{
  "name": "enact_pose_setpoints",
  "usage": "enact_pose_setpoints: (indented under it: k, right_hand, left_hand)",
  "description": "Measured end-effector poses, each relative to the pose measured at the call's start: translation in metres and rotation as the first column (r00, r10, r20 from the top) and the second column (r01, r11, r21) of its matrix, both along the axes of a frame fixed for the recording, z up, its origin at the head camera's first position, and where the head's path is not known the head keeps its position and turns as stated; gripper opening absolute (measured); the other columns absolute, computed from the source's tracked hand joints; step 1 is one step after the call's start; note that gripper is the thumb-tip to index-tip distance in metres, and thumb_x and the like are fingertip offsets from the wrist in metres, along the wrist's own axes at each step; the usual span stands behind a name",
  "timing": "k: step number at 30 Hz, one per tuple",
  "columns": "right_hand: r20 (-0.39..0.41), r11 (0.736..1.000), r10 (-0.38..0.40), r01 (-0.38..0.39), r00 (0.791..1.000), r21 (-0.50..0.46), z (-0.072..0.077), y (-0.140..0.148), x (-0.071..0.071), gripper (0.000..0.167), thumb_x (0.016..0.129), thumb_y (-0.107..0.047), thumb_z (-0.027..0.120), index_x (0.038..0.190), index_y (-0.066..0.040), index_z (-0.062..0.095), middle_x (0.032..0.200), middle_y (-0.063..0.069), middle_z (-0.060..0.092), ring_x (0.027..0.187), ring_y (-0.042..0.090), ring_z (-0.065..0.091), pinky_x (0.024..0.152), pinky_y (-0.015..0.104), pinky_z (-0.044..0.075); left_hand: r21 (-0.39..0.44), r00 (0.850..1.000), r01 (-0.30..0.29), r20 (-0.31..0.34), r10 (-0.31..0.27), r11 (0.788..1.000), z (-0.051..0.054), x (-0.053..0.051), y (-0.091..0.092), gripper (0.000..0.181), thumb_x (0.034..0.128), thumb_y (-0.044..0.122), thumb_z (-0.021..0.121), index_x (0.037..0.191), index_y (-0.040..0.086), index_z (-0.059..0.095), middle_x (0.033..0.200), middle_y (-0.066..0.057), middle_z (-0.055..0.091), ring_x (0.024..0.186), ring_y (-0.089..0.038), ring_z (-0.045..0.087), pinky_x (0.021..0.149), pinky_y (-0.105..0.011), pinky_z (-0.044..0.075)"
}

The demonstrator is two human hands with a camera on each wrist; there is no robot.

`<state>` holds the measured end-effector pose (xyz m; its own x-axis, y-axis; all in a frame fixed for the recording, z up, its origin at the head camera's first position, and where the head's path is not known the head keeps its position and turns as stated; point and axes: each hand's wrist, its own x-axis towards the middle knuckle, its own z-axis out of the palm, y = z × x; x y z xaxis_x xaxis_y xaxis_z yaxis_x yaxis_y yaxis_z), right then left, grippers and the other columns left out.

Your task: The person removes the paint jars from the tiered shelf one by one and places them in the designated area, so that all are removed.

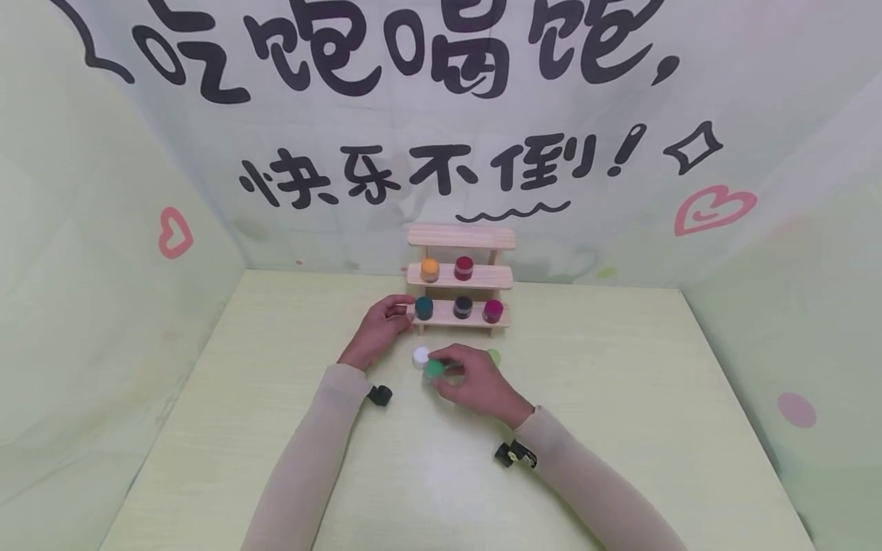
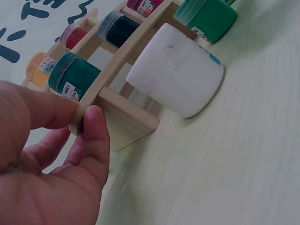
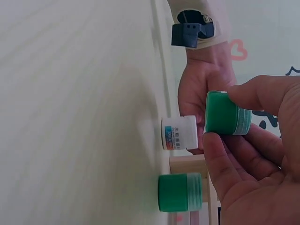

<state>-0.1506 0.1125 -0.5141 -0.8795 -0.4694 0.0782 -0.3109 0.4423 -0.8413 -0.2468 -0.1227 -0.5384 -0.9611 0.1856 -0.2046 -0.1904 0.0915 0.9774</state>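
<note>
My right hand point(image 1: 478, 386) pinches a small green paint jar point(image 3: 222, 112) between thumb and fingers, lifted off the table. My left hand point(image 1: 379, 330) grips the left end of the lowest board of a wooden tiered rack point(image 2: 112, 101), thumb and fingers on either side of the wood. A white paint jar point(image 2: 178, 70) stands on the table in front of the rack. Another green paint jar point(image 3: 173, 192) stands beside it, mostly hidden behind my right hand in the head view. On the lowest board, a teal paint jar point(image 1: 423, 308) sits closest to my left hand.
The lowest board also bears a dark jar point(image 1: 463, 308) and a magenta jar point(image 1: 492, 311). Above them, the middle board carries an orange jar point(image 1: 430, 269) and a red jar point(image 1: 464, 268). Behind the rack hangs a printed cloth point(image 1: 331, 229); the pale table point(image 1: 606, 367) extends around it.
</note>
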Motion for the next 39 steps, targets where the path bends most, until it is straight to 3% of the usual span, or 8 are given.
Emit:
enact_pose_setpoints:
  k: [10, 15, 22, 27, 39]
  right_hand:
    - [0.062, 0.995, 0.088, -0.09, 0.994, 0.035, -0.009, -0.009, 0.006, 0.043, 0.092, -0.012, 0.082, 0.133, -0.009, 0.07, 0.128, 0.001, 0.071, 0.113, 0.019, 0.073, 0.098, 0.028, 0.062]
    - [0.058, 0.988, 0.12, -0.125, 0.991, 0.094, -0.013, -0.012, 0.006, 0.039, 0.093, -0.015, 0.082, 0.13, -0.014, 0.071, 0.127, -0.001, 0.072, 0.112, 0.015, 0.073, 0.096, 0.023, 0.061]
    - [0.061, 0.98, 0.126, -0.134, 0.99, 0.149, -0.015, -0.016, 0.008, 0.035, 0.093, -0.016, 0.081, 0.127, -0.017, 0.072, 0.123, -0.003, 0.073, 0.108, 0.009, 0.073, 0.095, 0.02, 0.06]
    - [0.067, 0.98, 0.124, -0.133, 0.99, 0.145, -0.018, -0.018, 0.008, 0.034, 0.093, -0.015, 0.082, 0.126, -0.016, 0.072, 0.123, -0.003, 0.073, 0.108, 0.009, 0.074, 0.093, 0.018, 0.059]
    - [0.095, 0.984, 0.1, -0.113, 0.99, 0.136, -0.015, -0.018, 0.008, 0.037, 0.093, -0.02, 0.083, 0.127, -0.016, 0.072, 0.124, -0.002, 0.072, 0.108, 0.01, 0.074, 0.092, 0.019, 0.06]
  left_hand:
    - [-0.004, 1.0, 0.01, 0.005, -0.01, 1.0, 0.001, 0.001, -0.001, 0.044, 0.1012, 0.01, 0.068, 0.145, 0.011, 0.059, 0.123, -0.009, 0.063, 0.106, -0.016, 0.063, 0.105, -0.039, 0.058]
    - [-0.02, 1.0, 0.009, 0.002, -0.009, 1.0, 0.002, 0.001, -0.001, 0.044, 0.1019, 0.011, 0.067, 0.145, 0.012, 0.059, 0.123, -0.008, 0.062, 0.105, -0.015, 0.063, 0.103, -0.039, 0.058]
    - [-0.027, 1.0, -0.005, -0.007, 0.005, 1.0, 0.0, 0.0, 0.0, 0.042, 0.1, 0.011, 0.069, 0.141, 0.013, 0.062, 0.122, -0.01, 0.061, 0.107, -0.019, 0.064, 0.102, -0.037, 0.059]
    - [-0.023, 1.0, -0.003, 0.0, 0.003, 1.0, -0.001, 0.0, 0.0, 0.042, 0.1004, 0.012, 0.069, 0.142, 0.012, 0.062, 0.123, -0.011, 0.061, 0.108, -0.018, 0.063, 0.105, -0.039, 0.058]
    - [-0.014, 1.0, -0.002, 0.006, 0.002, 1.0, 0.001, 0.0, 0.0, 0.041, 0.0996, 0.01, 0.068, 0.14, 0.013, 0.063, 0.124, -0.011, 0.063, 0.108, -0.019, 0.064, 0.097, -0.032, 0.06]
